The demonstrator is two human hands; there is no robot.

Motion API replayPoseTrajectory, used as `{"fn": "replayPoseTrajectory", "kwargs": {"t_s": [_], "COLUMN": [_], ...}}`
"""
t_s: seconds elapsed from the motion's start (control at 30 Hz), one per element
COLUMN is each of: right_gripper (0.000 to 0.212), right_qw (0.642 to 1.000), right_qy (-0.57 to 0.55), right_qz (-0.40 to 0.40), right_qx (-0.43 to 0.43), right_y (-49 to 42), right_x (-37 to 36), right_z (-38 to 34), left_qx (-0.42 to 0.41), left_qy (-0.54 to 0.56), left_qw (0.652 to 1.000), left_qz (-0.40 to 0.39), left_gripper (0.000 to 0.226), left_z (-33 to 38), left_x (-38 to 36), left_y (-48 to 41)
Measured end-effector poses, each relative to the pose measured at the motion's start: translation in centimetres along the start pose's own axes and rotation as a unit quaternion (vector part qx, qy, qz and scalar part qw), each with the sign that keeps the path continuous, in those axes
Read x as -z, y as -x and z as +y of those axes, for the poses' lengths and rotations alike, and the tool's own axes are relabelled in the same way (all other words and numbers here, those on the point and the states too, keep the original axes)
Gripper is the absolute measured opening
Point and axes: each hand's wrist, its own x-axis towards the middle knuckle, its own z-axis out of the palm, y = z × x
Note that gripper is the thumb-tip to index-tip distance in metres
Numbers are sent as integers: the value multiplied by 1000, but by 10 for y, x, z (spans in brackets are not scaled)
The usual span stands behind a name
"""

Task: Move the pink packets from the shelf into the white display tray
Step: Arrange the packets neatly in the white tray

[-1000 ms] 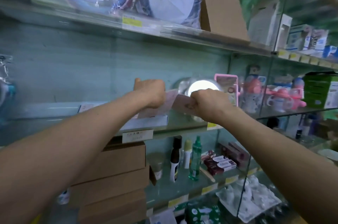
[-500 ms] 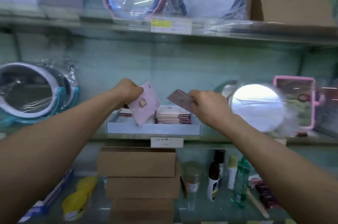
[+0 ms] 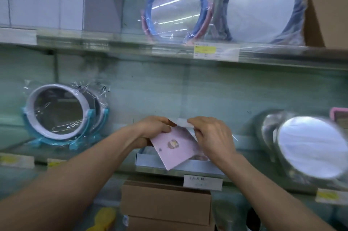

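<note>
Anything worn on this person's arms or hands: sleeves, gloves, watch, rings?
Nothing visible. The left forearm and right forearm are bare to the frame edge, with no sleeves. The left hand and right hand show no gloves, rings, watch or bracelet.

Tilted pink packet point(image 3: 176, 152) in left hand point(image 3: 155, 129)

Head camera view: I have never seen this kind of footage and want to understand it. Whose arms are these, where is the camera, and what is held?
There is no machine. A person wears one camera on the head, looking forward and down, so both bare arms reach in from below. The left hand grips a pink packet, and the right hand pinches its upper edge. Just beneath stands the white display tray on a glass shelf, with a wrapped mirror on a blue stand to its left. Cardboard boxes sit on the shelf below.
</note>
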Motion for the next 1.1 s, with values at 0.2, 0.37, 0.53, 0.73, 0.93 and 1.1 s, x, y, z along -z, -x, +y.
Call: {"fn": "replayPoseTrajectory", "kwargs": {"t_s": [0.2, 0.37, 0.53, 0.73, 0.93, 1.1], "right_gripper": [30, 70, 44, 34, 45, 59], "right_qw": [997, 990, 992, 991, 921, 908], "right_qy": [46, 37, 61, 45, -284, -271], "right_qz": [3, -63, -77, -122, -225, -267], "right_qx": [68, 123, 81, 37, -142, -174], "right_y": [4, 23, 25, 18, 8, -4], "right_x": [-5, -12, 1, 12, 39, 39], "right_z": [1, 8, 11, 10, 18, 24], "left_qx": [3, -14, -21, -62, -111, -119], "left_qy": [109, 110, 88, 45, -13, -33], "left_qw": [993, 993, 996, 995, 994, 990], "left_qz": [-50, -33, -17, -66, -13, -65], "left_gripper": [43, 42, 40, 20, 30, 39], "left_z": [-6, -11, -11, -4, 1, 4], "left_x": [-4, -7, -17, -24, -9, -13], "left_y": [-8, -8, -6, 3, 1, 4]}}
